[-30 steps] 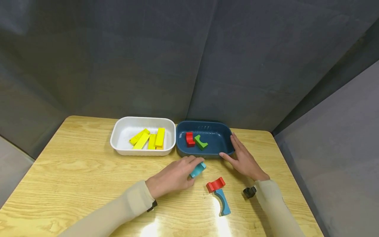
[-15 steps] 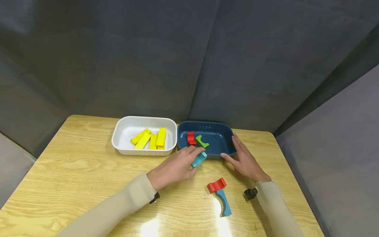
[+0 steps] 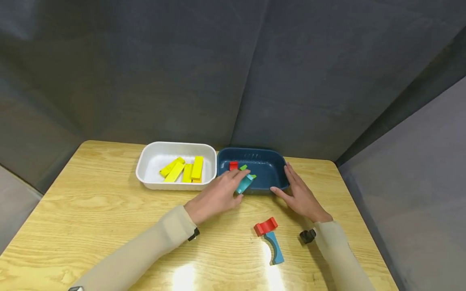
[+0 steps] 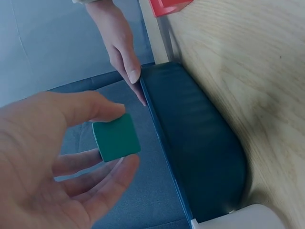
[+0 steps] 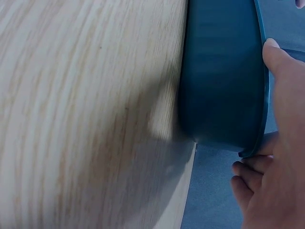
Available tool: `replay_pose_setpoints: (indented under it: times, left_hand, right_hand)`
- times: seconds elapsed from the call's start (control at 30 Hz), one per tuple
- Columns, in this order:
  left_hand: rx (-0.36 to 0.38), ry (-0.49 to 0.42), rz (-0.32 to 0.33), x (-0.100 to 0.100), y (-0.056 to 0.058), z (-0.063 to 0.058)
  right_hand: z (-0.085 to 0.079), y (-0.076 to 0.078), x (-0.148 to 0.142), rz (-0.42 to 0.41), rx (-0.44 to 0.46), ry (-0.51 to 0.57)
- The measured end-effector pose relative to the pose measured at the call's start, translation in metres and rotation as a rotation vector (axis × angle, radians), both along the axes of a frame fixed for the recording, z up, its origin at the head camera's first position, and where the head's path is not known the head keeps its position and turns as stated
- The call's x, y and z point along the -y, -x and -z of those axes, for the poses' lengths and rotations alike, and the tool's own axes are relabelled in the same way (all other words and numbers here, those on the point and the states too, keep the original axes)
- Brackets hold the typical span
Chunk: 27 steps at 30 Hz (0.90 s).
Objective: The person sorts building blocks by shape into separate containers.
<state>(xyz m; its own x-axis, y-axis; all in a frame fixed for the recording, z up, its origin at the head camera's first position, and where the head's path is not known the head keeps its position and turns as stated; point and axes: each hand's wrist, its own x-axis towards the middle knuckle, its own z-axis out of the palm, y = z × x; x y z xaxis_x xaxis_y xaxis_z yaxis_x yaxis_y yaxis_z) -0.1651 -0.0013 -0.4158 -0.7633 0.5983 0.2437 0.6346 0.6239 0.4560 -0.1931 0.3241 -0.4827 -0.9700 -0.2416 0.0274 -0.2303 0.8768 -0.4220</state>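
My left hand [image 3: 216,196] pinches a light-blue arch-shaped block [image 3: 243,185] between thumb and fingers, over the front rim of a dark blue tray [image 3: 269,163]. In the left wrist view the end of that block [image 4: 117,137] looks teal, held above the tray's wall [image 4: 195,143]. Inside the tray lie a red block [image 3: 233,165] and a green arch block [image 3: 243,167], both partly hidden by my left hand. At the tray's front right corner rests my right hand [image 3: 303,198], thumb on the front rim and extended fingers along the right side.
A white tray [image 3: 153,161] with several yellow blocks [image 3: 174,171] stands against the blue tray's left side. On the wooden table [image 3: 109,210], a red arch block [image 3: 265,226] touches a blue arch block [image 3: 274,248]. A dark curtain [image 3: 174,81] hangs behind.
My left hand has carried the light-blue arch block away from the table front, up to the blue tray's front rim. The right hand has stayed at the tray's corner.
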Motion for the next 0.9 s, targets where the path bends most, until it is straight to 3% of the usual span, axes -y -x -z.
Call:
replay_pose_setpoints:
  times: [0.2, 0.5, 0.9]
  left_hand:
    - [0.055, 0.016, -0.047, -0.004, 0.008, -0.003]
    - [-0.009, 0.034, -0.057, -0.01, 0.023, -0.001]
    - [0.05, 0.065, -0.101, -0.016, 0.041, 0.003]
  right_hand:
    - [0.0, 0.0, -0.001, 0.006, 0.013, -0.006]
    - [-0.002, -0.001, -0.001, -0.005, 0.003, -0.021]
    - [-0.003, -0.002, 0.0, -0.007, -0.007, -0.038]
